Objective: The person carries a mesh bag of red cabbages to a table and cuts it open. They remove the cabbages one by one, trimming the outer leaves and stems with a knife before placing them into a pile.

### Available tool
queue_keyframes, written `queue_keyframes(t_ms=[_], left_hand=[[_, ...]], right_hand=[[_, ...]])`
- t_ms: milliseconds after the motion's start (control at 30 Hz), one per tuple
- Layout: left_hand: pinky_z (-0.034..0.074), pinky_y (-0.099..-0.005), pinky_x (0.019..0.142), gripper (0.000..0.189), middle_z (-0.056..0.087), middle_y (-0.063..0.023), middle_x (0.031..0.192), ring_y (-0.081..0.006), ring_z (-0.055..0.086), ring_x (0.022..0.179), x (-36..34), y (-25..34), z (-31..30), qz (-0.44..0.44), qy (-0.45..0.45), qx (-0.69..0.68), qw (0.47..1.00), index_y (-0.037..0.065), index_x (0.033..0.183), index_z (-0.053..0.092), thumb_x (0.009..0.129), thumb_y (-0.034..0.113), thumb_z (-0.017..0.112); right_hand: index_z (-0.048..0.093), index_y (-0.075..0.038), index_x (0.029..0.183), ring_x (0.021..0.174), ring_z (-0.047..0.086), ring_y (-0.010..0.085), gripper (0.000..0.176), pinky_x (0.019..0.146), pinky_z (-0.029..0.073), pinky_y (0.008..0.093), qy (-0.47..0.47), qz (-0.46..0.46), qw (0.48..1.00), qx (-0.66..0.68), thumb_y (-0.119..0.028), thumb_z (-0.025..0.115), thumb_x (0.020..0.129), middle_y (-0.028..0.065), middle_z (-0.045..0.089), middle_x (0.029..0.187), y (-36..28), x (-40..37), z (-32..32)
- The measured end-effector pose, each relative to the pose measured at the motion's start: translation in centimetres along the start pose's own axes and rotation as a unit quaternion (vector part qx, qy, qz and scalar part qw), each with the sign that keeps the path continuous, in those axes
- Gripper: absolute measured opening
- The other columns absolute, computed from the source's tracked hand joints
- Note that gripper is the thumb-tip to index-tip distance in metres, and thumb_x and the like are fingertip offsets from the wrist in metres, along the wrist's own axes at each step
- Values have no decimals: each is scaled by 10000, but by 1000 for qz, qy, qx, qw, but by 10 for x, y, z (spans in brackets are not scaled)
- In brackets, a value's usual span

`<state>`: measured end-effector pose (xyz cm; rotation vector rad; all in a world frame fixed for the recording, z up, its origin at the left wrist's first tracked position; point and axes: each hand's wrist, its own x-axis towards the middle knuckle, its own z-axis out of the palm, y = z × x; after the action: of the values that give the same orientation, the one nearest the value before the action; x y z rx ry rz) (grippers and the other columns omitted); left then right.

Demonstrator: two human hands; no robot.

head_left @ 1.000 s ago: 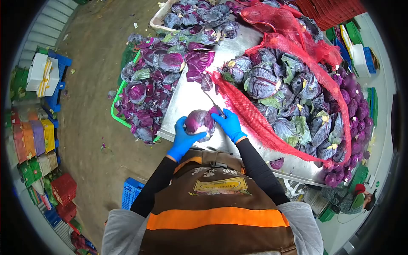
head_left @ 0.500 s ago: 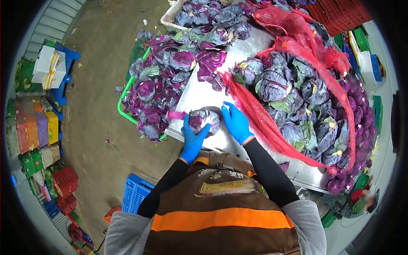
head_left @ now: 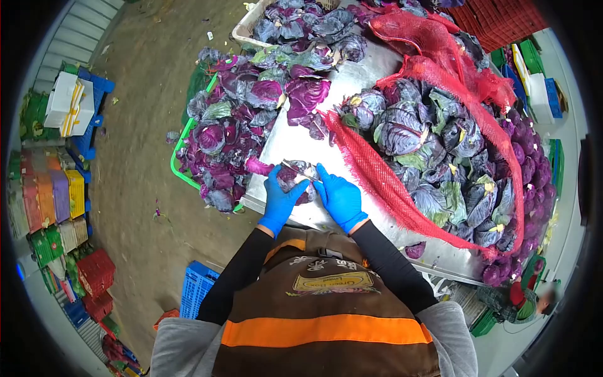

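A red cabbage (head_left: 289, 181) rests between my hands at the near edge of the metal table (head_left: 300, 147). My left hand (head_left: 281, 201), in a blue glove, is closed around its left and near side. On the other side, my gloved right hand (head_left: 341, 200) is closed on a thin knife, its handle hidden in the fingers. The narrow blade (head_left: 299, 168) lies across the top of the cabbage. Loose purple leaves (head_left: 257, 166) lie just beyond my left hand.
Trimmed leaves fill a green-rimmed crate (head_left: 178, 154) at the left. To the right, a red mesh bag (head_left: 377, 188) lies open around several untrimmed cabbages (head_left: 402, 129). Peeled purple cabbages (head_left: 531, 166) are piled at the far right. A blue crate (head_left: 198, 286) stands on the floor.
My right hand has moved left and inward onto the cabbage, bringing the blade across its top. My left hand stays around the cabbage, slightly shifted.
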<state>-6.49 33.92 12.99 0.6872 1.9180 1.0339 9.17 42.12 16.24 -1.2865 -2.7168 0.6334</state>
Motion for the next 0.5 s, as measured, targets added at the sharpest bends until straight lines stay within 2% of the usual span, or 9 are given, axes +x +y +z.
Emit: queue_keyframes(t_ms=[67, 100, 167, 200, 267, 367, 400, 433, 500], left_hand=[[372, -384, 1030, 905, 356, -201, 1284, -293, 433, 1204, 2, 7, 1, 1, 1, 4, 1000, 20, 1390, 289, 737, 349, 822], [373, -387, 1031, 918, 353, -200, 1285, -297, 433, 1204, 2, 8, 1, 0, 1, 10, 1000, 28, 1394, 288, 727, 353, 828], [374, -393, 1036, 931, 352, -198, 1285, -298, 437, 1200, -4, 0, 4, 63, 6, 74, 995, 38, 1404, 281, 718, 341, 834], [371, -425, 1031, 970, 347, -220, 1288, -335, 413, 1208, -3, -5, 6, 51, 12, 39, 998, 33, 1403, 285, 687, 369, 846], [368, -422, 1038, 962, 346, -212, 1290, -331, 412, 1216, 0, -11, -1, 43, -10, 9, 999, 32, 1405, 281, 693, 347, 845], [355, -388, 1071, 926, 338, -168, 1362, -275, 396, 1271, 5, -24, -15, 61, -78, -95, 991, 25, 1416, 264, 714, 210, 838], [353, -387, 1075, 929, 348, -164, 1373, -269, 395, 1278, -2, -18, -21, 66, -97, -106, 987, 22, 1420, 258, 713, 192, 837], [351, -386, 1079, 932, 358, -160, 1384, -263, 393, 1285, -10, -12, -27, 70, -117, -115, 984, 20, 1424, 252, 713, 173, 836], [363, -374, 1070, 936, 383, -153, 1382, -255, 412, 1273, -23, -30, -31, 89, -112, -90, 986, 16, 1433, 239, 717, 145, 829]], right_hand=[[499, -137, 1341, 674, 637, 265, 454, 572, 501, 398, 22, -4, 1000, -19, -360, 508, 946, 104, 644, 765, -2, 7, 3], [519, -131, 1321, 662, 637, 272, 438, 571, 500, 396, 36, 33, 999, -2, -360, 507, 948, 105, 651, 770, -4, 9, 7], [539, -125, 1301, 650, 638, 280, 425, 570, 499, 395, 50, 69, 996, 15, -361, 506, 950, 107, 658, 775, 1, 16, 11], [566, -110, 1265, 701, 649, 296, 415, 597, 503, 407, 45, 96, 992, 69, -367, 514, 942, 127, 668, 814, 6, 23, 11], [626, -107, 1172, 805, 665, 339, 392, 667, 512, 436, 17, 131, 978, 160, -394, 536, 920, 167, 683, 910, 10, 33, 3], [650, -119, 1105, 799, 662, 352, 376, 689, 512, 446, -33, 126, 969, 208, -418, 554, 897, 179, 677, 911, 15, 44, 9], [665, -110, 1014, 815, 654, 368, 344, 704, 507, 458, -15, 154, 969, 192, -410, 571, 875, 198, 669, 903, 19, 53, 15], [657, -68, 960, 843, 643, 387, 346, 712, 503, 463, -68, 181, 966, 170, -391, 572, 869, 227, 655, 901, 30, 65, 18], [658, -41, 929, 824, 643, 392, 337, 712, 502, 453, 10, 246, 938, 243, -365, 599, 855, 237, 651, 869, 44, 90, 37]])
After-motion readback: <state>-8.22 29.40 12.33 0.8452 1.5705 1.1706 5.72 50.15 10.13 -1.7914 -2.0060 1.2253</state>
